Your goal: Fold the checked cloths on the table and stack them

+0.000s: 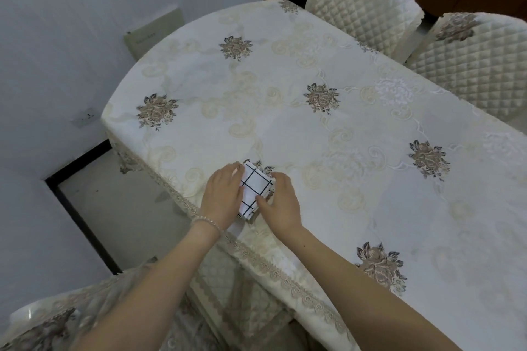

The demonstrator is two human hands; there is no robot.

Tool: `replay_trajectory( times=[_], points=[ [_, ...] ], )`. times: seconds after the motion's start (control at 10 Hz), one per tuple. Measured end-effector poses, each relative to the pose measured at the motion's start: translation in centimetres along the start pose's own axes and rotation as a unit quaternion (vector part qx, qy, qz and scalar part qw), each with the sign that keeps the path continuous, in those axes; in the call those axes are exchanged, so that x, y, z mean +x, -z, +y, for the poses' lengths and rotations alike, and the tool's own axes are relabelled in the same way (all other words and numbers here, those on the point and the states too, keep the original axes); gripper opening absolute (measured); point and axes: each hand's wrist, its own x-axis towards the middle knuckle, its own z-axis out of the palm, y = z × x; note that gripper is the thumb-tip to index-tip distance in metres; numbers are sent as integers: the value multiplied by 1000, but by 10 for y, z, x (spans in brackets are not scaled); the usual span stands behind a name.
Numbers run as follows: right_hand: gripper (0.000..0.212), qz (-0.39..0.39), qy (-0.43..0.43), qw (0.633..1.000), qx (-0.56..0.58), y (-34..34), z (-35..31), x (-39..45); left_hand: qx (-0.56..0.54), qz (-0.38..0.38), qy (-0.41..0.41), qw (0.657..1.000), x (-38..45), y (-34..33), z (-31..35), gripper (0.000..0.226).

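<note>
Now folded checked cloth (pixel 254 189) between left hand (pixel 224 194), right hand (pixel 281 202) (both touching).

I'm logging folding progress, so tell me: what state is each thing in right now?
checked cloth: folded into a small packet, lying near the table's edge.
left hand: fingers straight, resting flat on the cloth's left side.
right hand: laid on the cloth's right side, fingers fairly straight.
tablecloth: spread over the table.
chairs: pushed up to the table's far side.
</note>
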Motion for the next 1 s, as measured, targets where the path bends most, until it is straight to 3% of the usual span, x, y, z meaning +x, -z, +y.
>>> replay_trajectory(
  times=[0.1,0.2,0.4,0.5,0.7,0.8,0.9,1.0],
  points=[
    [76,-85,118,979,-139,-9,7,6,77,-54,-57,994,-5,-7,0,51],
    [77,-100,162,949,-251,-19,17,14,91,-93,-57,990,-5,-18,-10,54],
    [78,-103,193,928,-303,-36,37,15,83,-116,-55,988,-9,-38,-22,59],
    [76,-89,199,923,-317,-43,49,17,90,-87,-64,990,-9,-46,-24,58],
    [74,-142,193,919,-314,-38,45,20,104,-113,-47,987,-8,-41,-22,58],
    [77,-170,154,947,-224,-24,32,25,112,-139,-34,983,-4,-28,-13,59],
    [62,-187,43,981,-28,-8,16,39,87,-162,-22,983,6,-17,-5,61],
    [44,-163,-90,963,195,13,-4,48,-44,-118,85,988,21,-4,18,47]
  ],
)
